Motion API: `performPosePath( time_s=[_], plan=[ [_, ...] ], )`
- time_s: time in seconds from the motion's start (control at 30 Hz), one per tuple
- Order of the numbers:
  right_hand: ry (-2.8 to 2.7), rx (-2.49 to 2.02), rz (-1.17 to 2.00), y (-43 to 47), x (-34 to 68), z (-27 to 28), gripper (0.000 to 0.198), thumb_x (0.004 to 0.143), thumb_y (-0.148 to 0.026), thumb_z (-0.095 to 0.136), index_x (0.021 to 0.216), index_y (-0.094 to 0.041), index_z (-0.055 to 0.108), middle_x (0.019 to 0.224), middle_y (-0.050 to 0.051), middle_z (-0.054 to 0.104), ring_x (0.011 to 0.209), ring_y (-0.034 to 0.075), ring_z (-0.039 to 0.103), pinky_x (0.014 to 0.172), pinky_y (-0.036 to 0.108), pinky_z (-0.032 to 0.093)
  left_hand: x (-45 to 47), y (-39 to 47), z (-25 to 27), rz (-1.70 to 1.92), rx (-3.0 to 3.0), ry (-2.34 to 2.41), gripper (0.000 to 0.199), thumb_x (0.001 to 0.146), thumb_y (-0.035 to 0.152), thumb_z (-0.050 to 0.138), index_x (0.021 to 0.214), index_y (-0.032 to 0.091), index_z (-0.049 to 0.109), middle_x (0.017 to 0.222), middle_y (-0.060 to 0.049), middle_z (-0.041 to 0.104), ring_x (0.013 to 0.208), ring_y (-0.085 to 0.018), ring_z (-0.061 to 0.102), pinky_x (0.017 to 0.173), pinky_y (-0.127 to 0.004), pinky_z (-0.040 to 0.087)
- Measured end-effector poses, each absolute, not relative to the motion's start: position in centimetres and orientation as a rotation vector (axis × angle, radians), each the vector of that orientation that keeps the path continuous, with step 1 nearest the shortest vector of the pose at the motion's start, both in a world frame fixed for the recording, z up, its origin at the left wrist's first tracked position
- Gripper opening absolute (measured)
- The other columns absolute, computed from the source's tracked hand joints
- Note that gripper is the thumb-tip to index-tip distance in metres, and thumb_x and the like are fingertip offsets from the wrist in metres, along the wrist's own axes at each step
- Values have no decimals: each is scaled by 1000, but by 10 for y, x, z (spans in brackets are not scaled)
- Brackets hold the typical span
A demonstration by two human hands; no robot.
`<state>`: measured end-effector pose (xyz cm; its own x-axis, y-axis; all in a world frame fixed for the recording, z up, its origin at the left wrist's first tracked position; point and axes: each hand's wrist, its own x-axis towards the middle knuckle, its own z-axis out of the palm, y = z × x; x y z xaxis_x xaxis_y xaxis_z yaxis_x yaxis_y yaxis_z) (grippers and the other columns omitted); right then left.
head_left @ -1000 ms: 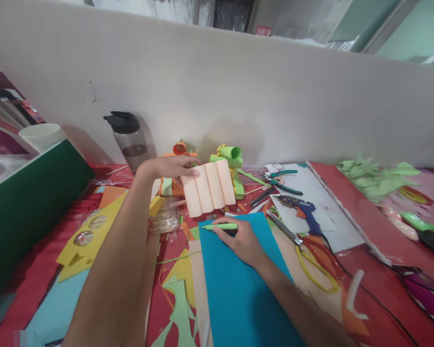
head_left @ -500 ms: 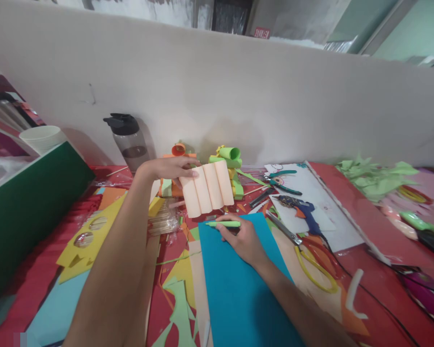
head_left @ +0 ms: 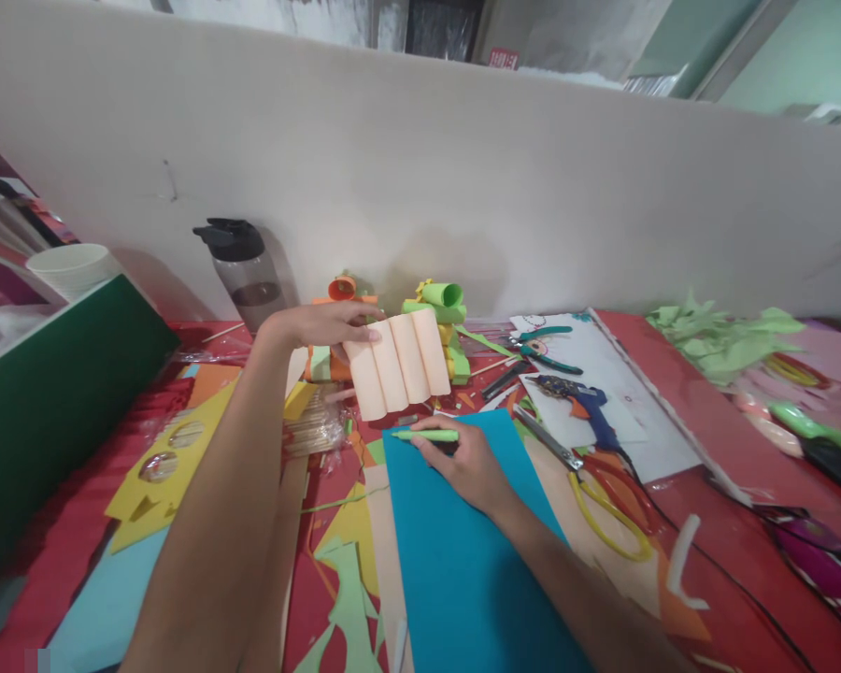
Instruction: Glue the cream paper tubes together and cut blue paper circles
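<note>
My left hand (head_left: pixel 329 327) grips the upper left corner of a cream paper piece (head_left: pixel 401 365), which shows several rounded, tube-like ridges side by side. It is held up above the table's clutter. Closed around a light green pen (head_left: pixel 431 436), my right hand (head_left: pixel 466 458) is over the upper part of a blue paper sheet (head_left: pixel 463 551). The pen's tip points left, near the sheet's upper left corner. Behind the cream piece are an orange paper roll (head_left: pixel 342 288) and a green paper roll (head_left: pixel 445 295), both partly hidden.
Yellow-handled scissors (head_left: pixel 606 523), a blue glue gun (head_left: pixel 592 411) and green-handled pliers (head_left: pixel 550 350) lie to the right. A water bottle (head_left: pixel 249 276) stands by the wall. On the left are a dark green box-like panel (head_left: pixel 77 411) and yellow cut paper (head_left: pixel 175 458). Paper scraps (head_left: pixel 347 598) lie in front.
The view has shifted slightly. My right hand and the pen have moved a little left over the blue sheet. My left hand keeps its hold on the cream paper piece.
</note>
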<state>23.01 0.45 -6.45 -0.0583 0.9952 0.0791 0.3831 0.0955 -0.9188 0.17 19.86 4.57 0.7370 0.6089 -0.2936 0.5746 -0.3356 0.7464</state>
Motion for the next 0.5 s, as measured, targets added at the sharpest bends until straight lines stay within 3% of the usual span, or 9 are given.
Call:
performPosePath(
  time_s=[0.13, 0.5],
  plan=[
    [-1416, -1411, 997, 4, 231, -68, 20, 91, -40, 64, 92, -21, 67, 77, 1, 68, 54, 14, 65, 51, 23, 53, 2, 198, 47, 40, 2021, 913, 70, 88, 58, 55, 147, 25, 40, 137, -11, 57, 112, -28, 63, 80, -29, 56],
    [-1406, -1364, 996, 3, 232, -68, 20, 93, -38, 62, 84, -21, 59, 72, -3, 59, 49, 11, 61, 46, 20, 50, 1, 198, 46, 23, 2059, 891, 71, 90, 59, 52, 149, 23, 37, 140, -13, 55, 112, -28, 63, 82, -30, 56]
  ],
)
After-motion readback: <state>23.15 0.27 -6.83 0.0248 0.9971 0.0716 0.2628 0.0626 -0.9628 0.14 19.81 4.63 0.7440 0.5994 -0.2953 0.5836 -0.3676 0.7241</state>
